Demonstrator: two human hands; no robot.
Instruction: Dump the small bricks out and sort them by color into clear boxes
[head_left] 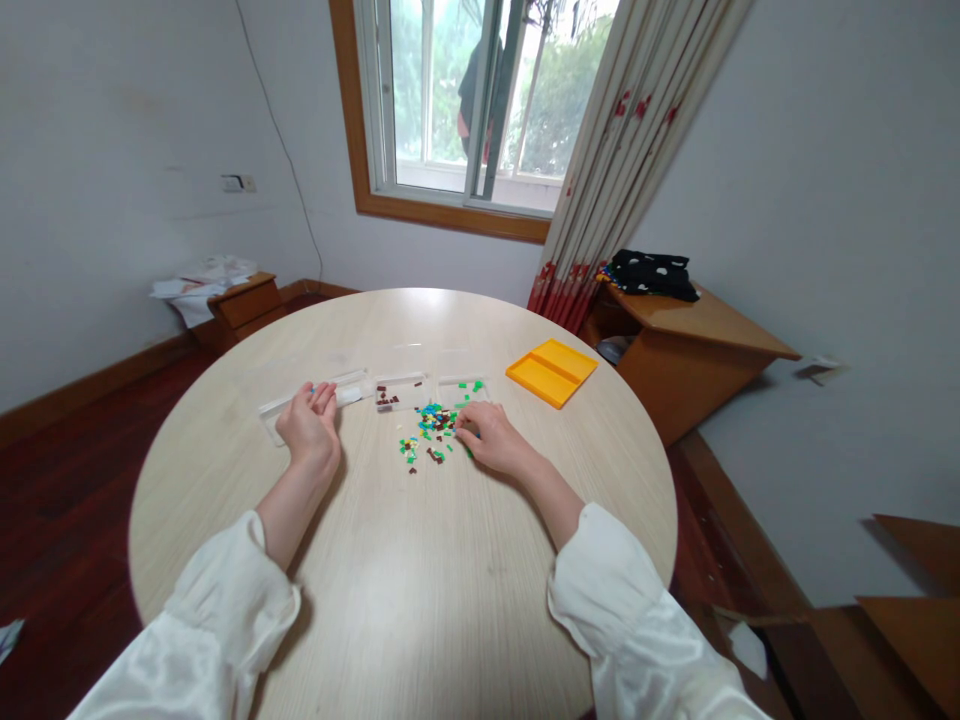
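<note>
Palm up and fingers curled, my left hand is raised over a clear plastic box at the left; a speck of blue, seemingly a small toy brick, shows in it. My right hand rests at the right edge of a loose pile of tiny toy bricks, blue, green, brown and yellow. Its thumb and fingers are drawn together, and what lies between them is hidden. Beyond the pile, one clear box contains brown bricks. The clear box beside it has green ones.
An open yellow case lies at the right of the round table. The left clear box is partly behind my left hand. A wooden cabinet with dark cloth on top stands beyond the table's right edge.
</note>
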